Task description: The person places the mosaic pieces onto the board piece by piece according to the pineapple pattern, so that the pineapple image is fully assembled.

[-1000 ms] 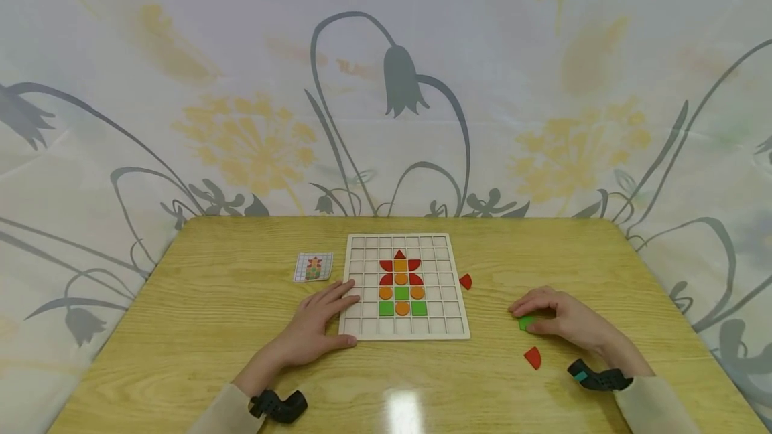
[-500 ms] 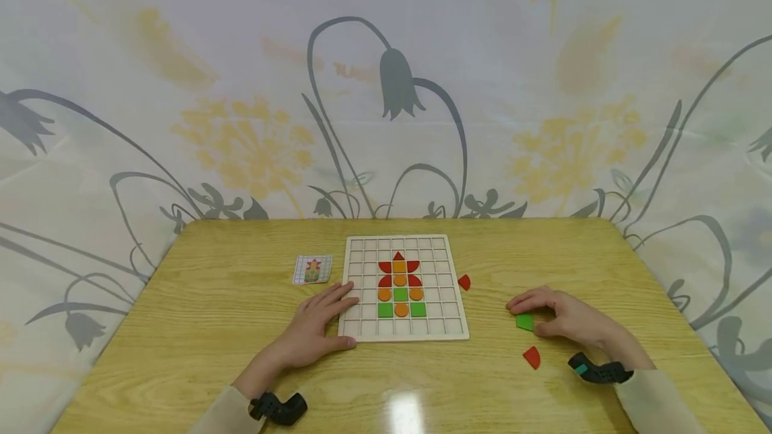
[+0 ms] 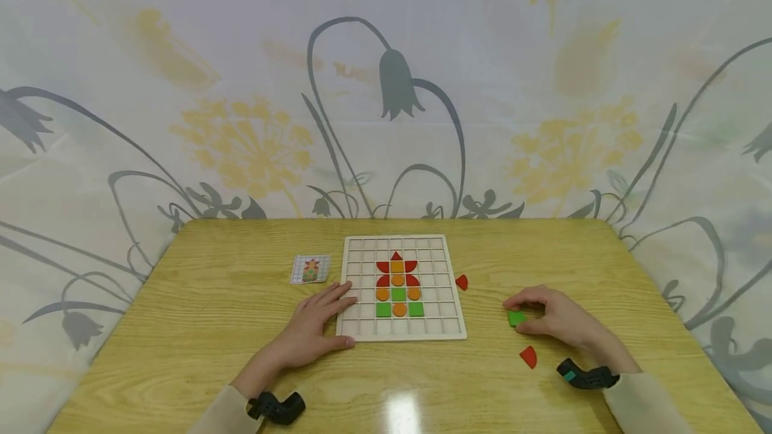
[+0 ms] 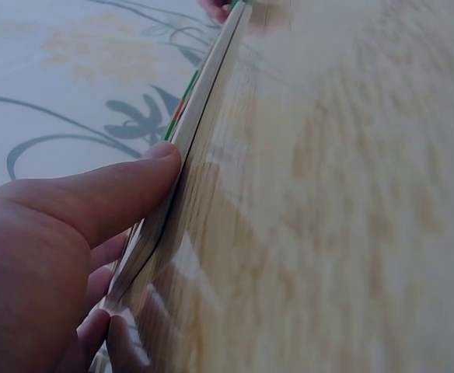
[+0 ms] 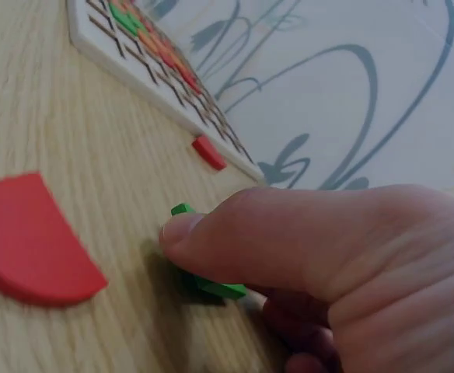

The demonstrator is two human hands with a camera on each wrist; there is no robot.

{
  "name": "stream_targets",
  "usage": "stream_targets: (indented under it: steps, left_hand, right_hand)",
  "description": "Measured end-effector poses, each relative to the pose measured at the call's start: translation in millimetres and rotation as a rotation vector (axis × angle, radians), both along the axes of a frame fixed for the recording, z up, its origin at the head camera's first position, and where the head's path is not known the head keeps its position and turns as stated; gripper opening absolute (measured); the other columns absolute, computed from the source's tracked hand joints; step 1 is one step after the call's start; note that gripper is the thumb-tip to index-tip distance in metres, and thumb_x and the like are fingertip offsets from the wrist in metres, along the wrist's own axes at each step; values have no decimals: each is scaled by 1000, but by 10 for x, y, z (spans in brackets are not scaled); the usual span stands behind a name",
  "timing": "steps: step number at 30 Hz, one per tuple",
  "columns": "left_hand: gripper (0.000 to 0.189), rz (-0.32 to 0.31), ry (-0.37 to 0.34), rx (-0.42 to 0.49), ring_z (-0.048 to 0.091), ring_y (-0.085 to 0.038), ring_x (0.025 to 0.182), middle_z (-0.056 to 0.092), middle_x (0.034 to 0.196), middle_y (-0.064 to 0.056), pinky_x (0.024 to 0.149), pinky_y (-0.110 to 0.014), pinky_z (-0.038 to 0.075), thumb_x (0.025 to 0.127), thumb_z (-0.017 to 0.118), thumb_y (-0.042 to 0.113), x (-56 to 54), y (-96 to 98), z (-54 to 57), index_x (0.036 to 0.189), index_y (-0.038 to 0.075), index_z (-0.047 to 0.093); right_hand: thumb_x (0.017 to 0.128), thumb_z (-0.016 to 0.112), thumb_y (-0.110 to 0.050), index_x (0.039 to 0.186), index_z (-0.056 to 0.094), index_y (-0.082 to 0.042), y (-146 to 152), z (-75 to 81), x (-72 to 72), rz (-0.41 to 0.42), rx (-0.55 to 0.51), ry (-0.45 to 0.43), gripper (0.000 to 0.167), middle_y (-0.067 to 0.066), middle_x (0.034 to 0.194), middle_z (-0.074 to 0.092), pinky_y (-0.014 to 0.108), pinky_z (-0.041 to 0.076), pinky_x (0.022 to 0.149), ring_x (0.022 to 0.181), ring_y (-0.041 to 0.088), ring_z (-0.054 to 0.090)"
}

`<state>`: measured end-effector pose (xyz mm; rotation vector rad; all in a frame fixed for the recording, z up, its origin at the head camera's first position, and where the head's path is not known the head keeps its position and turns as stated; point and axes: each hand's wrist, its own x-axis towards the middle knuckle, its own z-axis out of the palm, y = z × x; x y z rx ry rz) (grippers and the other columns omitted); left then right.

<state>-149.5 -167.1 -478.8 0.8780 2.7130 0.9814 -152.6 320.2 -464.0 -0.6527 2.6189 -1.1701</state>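
Note:
My right hand (image 3: 557, 317) pinches a green tile (image 3: 515, 318) between thumb and fingers, right of the board. In the right wrist view the thumb covers much of the green tile (image 5: 219, 288), and a shadow falls on the table below it. Fingers fairly straight, my left hand (image 3: 313, 327) rests at the left edge of the white gridded board (image 3: 449, 330). The left wrist view has the thumb of that hand (image 4: 95, 202) on the board's edge (image 4: 204, 85). Red, orange and green tiles form a flower-like figure in the middle of the grid.
One red quarter-circle tile (image 3: 529, 357) lies in front of my right hand. Another red tile (image 3: 462, 282) is close by the board's right edge. A small pattern card (image 3: 310, 269) sits left of the board on the wooden table (image 3: 211, 300). A patterned cloth hangs behind.
The right thumb and fingers stood apart around the green tile half a second ago; now they pinch it, slightly further left. My left hand has stayed on the board.

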Motion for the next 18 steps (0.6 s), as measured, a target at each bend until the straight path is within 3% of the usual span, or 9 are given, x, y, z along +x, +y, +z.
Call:
stream_targets:
  steps: [5,10,18]
  left_hand:
    - [68,13,-8,-4,20,-35,148,31,161,-5,109,-65,17,90,70,47,28,-29,11,147,14,51]
    - [68,10,-12,0,19,-34,149,29,162,-4,109,-65,16,90,70,46,26,-19,9,147,14,51]
    - [68,0,8,6,20,-34,149,30,161,-5,109,-63,17,90,71,45,0,11,20,147,14,51]
  right_hand:
    - [86,80,-20,116,72,-10,-124,36,-22,-37,-16,-10,32,2,110,66,25,47,81,93,11,57]
    - [86,80,-13,112,73,-9,-270,70,-11,-49,-28,63,27,2,105,64,24,46,71,83,14,54]
    - [86,78,-7,105,73,-8,-644,110,9,-55,-2,140,19,0,101,63,26,48,69,80,13,54]
